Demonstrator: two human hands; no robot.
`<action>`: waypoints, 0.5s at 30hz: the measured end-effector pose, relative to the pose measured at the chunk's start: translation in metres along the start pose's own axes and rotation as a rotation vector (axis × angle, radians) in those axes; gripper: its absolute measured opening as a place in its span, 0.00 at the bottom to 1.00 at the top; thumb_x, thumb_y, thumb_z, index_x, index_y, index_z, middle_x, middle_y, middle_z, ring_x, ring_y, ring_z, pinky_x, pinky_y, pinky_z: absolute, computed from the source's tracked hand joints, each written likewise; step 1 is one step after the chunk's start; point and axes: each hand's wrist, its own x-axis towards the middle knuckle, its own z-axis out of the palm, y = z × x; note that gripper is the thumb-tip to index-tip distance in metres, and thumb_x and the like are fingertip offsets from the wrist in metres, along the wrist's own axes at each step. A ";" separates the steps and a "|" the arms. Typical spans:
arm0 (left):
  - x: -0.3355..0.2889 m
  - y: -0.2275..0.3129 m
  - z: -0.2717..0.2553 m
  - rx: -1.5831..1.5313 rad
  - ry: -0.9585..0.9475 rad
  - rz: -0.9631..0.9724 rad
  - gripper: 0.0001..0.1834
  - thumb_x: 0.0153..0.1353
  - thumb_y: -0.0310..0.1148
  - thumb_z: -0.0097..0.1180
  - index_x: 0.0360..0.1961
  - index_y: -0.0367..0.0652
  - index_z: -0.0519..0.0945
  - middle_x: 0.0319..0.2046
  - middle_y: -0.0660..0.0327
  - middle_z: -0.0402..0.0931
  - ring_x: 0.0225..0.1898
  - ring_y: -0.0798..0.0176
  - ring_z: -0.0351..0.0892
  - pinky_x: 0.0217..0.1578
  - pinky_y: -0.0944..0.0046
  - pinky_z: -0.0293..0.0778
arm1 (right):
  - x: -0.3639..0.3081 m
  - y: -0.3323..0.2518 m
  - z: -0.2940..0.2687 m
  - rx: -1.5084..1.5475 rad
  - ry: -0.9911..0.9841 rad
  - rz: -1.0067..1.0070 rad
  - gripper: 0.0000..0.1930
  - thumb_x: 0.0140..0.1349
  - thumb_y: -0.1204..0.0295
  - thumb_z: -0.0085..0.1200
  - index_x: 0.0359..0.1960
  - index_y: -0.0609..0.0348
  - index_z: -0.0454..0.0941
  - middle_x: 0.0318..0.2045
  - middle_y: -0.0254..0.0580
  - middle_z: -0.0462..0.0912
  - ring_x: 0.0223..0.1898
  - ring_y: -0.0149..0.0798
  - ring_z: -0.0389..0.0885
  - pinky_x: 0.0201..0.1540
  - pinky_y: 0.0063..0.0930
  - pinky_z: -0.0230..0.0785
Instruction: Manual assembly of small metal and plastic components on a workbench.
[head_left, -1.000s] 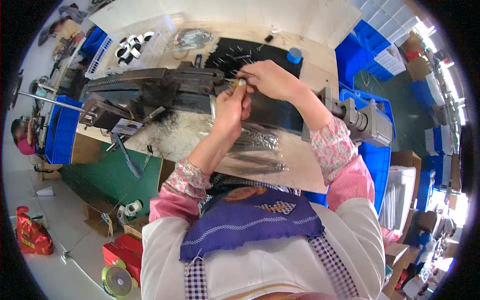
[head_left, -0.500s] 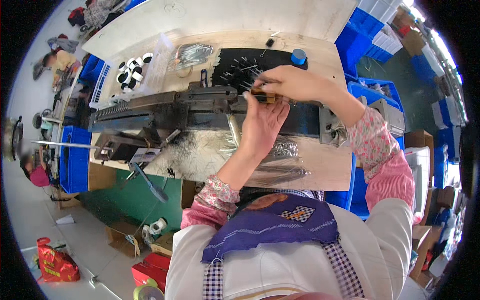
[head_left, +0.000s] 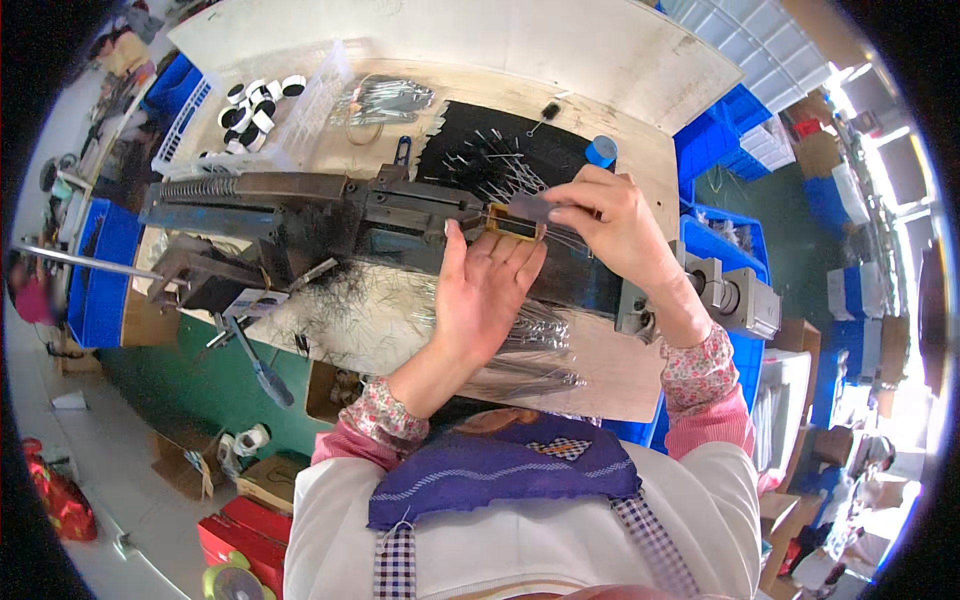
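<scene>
A long dark metal fixture (head_left: 400, 205) runs across the workbench. On it sits a small yellow-rimmed rectangular holder (head_left: 513, 222) with a dark inside. My left hand (head_left: 480, 300) lies palm up in front of the fixture, fingers stretched out with their tips at the holder's near edge. My right hand (head_left: 622, 225) comes from the right, thumb and fingers pinched on a small flat dark grey piece (head_left: 530, 207) over the holder. Behind them, thin wire-stemmed brushes (head_left: 510, 172) lie scattered on a black cloth (head_left: 450, 150).
A clear plastic crate (head_left: 310, 110) with black-and-white rolls stands at the back left. Bagged wires (head_left: 390, 100) and a blue round cap (head_left: 600, 150) lie at the back. Bundles of thin wires (head_left: 540, 345) lie along the near edge. A metal motor-like part (head_left: 745, 295) sits right.
My right hand has drawn back to the right and lifted, showing the dark grey piece and the holder. My left hand has flattened out, fingers straighter. The head view has shifted.
</scene>
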 end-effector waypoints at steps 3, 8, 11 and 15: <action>0.000 -0.005 -0.001 -0.046 0.017 0.052 0.36 0.68 0.58 0.32 0.55 0.31 0.64 0.56 0.49 0.66 0.62 0.53 0.61 0.66 0.55 0.54 | -0.001 -0.002 0.007 -0.066 -0.052 -0.002 0.07 0.51 0.73 0.59 0.32 0.55 0.83 0.24 0.39 0.76 0.29 0.43 0.77 0.37 0.33 0.66; 0.000 -0.007 -0.006 0.040 -0.041 0.073 0.34 0.68 0.57 0.34 0.55 0.34 0.65 0.56 0.52 0.67 0.62 0.57 0.62 0.66 0.56 0.54 | 0.004 -0.010 0.015 -0.193 -0.018 -0.140 0.06 0.52 0.72 0.58 0.33 0.51 0.83 0.25 0.35 0.75 0.31 0.38 0.76 0.43 0.34 0.60; 0.000 0.000 0.001 0.063 0.003 0.077 0.34 0.68 0.57 0.33 0.52 0.31 0.67 0.54 0.50 0.68 0.60 0.54 0.64 0.67 0.55 0.54 | -0.003 -0.004 0.007 -0.216 -0.014 -0.140 0.07 0.51 0.73 0.58 0.33 0.51 0.83 0.25 0.34 0.75 0.32 0.37 0.75 0.44 0.34 0.58; 0.004 0.003 -0.007 0.068 -0.050 0.041 0.31 0.68 0.57 0.37 0.49 0.35 0.70 0.52 0.55 0.71 0.58 0.59 0.67 0.64 0.58 0.58 | -0.007 -0.009 0.005 -0.261 0.036 -0.211 0.08 0.49 0.74 0.59 0.33 0.50 0.83 0.24 0.33 0.75 0.33 0.36 0.75 0.45 0.33 0.57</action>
